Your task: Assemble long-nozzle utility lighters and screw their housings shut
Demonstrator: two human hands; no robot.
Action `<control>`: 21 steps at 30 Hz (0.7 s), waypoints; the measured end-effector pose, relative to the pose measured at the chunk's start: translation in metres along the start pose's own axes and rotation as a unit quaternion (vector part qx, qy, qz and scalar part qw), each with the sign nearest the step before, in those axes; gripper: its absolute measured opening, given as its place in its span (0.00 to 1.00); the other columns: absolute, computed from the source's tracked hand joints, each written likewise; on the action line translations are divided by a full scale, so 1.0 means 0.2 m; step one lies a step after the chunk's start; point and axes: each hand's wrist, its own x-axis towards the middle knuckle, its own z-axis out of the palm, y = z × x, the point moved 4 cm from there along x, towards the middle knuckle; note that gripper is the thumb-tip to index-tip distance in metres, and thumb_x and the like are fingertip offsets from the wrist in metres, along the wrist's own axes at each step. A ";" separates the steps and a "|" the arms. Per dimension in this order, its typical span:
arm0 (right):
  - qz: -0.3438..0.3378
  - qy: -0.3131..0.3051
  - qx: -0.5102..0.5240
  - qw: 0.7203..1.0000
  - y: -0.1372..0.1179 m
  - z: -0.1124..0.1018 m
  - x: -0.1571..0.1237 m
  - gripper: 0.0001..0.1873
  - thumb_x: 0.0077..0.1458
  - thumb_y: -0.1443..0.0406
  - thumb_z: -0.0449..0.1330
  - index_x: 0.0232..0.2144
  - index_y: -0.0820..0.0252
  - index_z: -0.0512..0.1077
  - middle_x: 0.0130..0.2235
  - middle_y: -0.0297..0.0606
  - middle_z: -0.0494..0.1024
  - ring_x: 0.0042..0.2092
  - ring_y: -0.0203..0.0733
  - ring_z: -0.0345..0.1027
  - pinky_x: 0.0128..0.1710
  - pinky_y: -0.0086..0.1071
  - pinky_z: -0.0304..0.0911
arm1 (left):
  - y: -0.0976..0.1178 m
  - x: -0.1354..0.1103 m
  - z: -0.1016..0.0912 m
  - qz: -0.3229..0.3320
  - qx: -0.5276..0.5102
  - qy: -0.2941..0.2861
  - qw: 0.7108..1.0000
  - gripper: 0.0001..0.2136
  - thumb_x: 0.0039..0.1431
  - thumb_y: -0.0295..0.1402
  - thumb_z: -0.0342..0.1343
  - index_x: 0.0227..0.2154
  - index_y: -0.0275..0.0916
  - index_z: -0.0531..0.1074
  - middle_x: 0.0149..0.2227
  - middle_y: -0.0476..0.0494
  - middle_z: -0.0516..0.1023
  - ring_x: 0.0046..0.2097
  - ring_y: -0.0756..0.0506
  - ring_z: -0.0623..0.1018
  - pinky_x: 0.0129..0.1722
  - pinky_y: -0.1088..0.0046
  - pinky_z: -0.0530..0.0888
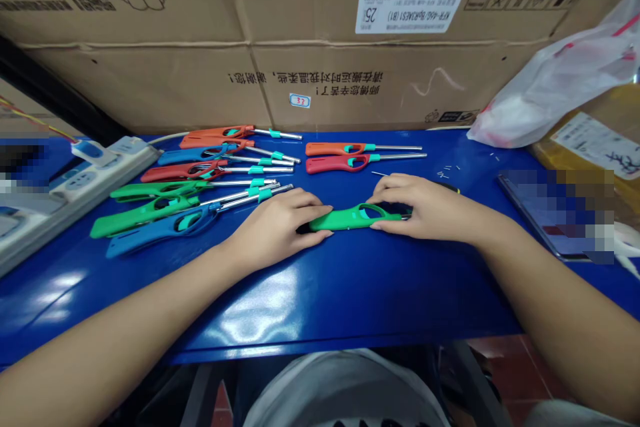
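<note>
A green lighter body (pixel 350 217) lies across the blue table (pixel 350 287) between my two hands. My left hand (pixel 277 227) is closed over its left end. My right hand (pixel 425 207) is curled over its right end, where the nozzle end is hidden under the fingers. To the left lies a row of several long-nozzle lighters (pixel 200 177) in orange, blue, red and green. Two more lighters (pixel 357 155), one orange and one red, lie just behind my hands.
Large cardboard boxes (pixel 320 47) wall off the back of the table. A white power strip (pixel 75 180) sits at far left. A plastic bag (pixel 555 84) and a yellow package (pixel 595 140) stand at right, with a dark flat device (pixel 530 204) beside them. Small metal bits (pixel 445 170) lie scattered.
</note>
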 end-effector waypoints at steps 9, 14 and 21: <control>-0.015 -0.002 -0.010 1.000 0.00 -0.01 0.00 0.16 0.61 0.58 0.63 0.46 0.61 0.79 0.45 0.44 0.79 0.47 0.50 0.73 0.51 0.43 0.66 | 0.02 0.00 -0.02 0.005 0.004 0.003 1.000 0.15 0.66 0.38 0.60 0.51 0.36 0.78 0.46 0.38 0.82 0.44 0.42 0.79 0.46 0.63 0.77; -0.006 -0.014 -0.009 1.000 0.01 0.00 -0.01 0.17 0.62 0.56 0.63 0.48 0.60 0.79 0.46 0.44 0.78 0.47 0.49 0.73 0.50 0.42 0.68 | 0.03 0.00 -0.01 0.001 0.009 -0.007 1.000 0.14 0.66 0.38 0.59 0.50 0.37 0.79 0.45 0.39 0.82 0.45 0.42 0.80 0.46 0.64 0.77; -0.006 -0.002 -0.040 0.999 -0.01 0.01 0.00 0.16 0.62 0.57 0.64 0.47 0.60 0.80 0.44 0.44 0.79 0.44 0.48 0.74 0.45 0.40 0.70 | 0.03 0.00 0.00 0.013 0.045 -0.014 0.999 0.14 0.67 0.38 0.59 0.50 0.37 0.79 0.44 0.39 0.82 0.43 0.42 0.80 0.44 0.66 0.78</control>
